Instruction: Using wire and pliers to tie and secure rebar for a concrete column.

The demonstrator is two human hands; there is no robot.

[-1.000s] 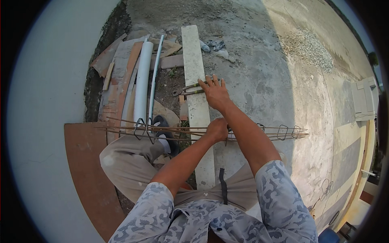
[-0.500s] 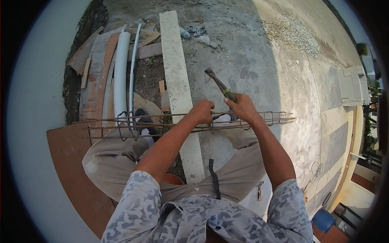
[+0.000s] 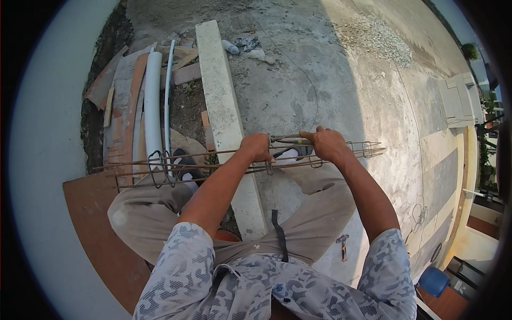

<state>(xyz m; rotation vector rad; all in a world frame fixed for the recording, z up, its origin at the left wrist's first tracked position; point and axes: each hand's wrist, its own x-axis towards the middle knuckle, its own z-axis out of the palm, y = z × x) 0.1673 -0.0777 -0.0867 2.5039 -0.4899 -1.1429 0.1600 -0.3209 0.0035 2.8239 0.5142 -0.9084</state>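
Observation:
A long cage of thin rusty bars with bent stirrups lies crosswise over my legs and a pale concrete beam. My left hand is closed on the cage near its middle. Just to its right, my right hand holds pliers with olive handles level along the cage, their jaws close to my left fingers. What exactly the jaws touch is too small to tell.
Boards, white pipes and scraps lie at the upper left, beside a white wall. A brown sheet is at my left knee. A hammer lies right of me, a blue bucket farther right. Gravel is ahead.
My right hand took the pliers from the concrete beam, raised them upright, and has now lowered them level to the cage beside my left hand. My left hand stays on the cage.

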